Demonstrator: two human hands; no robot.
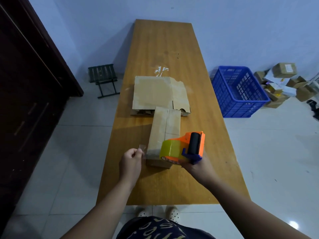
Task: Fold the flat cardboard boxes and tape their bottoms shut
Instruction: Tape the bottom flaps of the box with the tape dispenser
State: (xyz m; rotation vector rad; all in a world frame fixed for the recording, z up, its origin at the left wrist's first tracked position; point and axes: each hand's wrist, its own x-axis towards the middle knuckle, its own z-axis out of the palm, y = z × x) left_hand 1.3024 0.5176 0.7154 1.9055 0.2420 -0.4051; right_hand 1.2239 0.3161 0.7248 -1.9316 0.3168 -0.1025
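1. A long orange-brown wooden table (165, 45) runs away from the person, who stands at its near end.
2. A folded-up brown cardboard box (164, 130) lies lengthwise on the near half of the table, with a seam running along its top face.
3. The left hand (132, 161) is at the box's near-left corner, thumb and fingertips pinched on the loose end of a clear tape strip (142, 147). The strip stretches across the near end of the box.
4. The right hand (196, 167) is curled round the blue handle of an orange tape dispenser with a black roller (191, 144), holding it over the box's near-right corner.
5. The dispenser's yellowish clear tape roll (170, 150) faces the left hand.
6. Just beyond the box, touching its far end, sits a low stack of flat brown cardboard sheets (158, 93).
7. On the white tiled floor to the right stands a blue slotted plastic crate (224, 94), with a heap of small brown parcels (284, 69) behind it.
8. To the left are a dark folding stool (102, 76) and a dark wooden door (25, 100).
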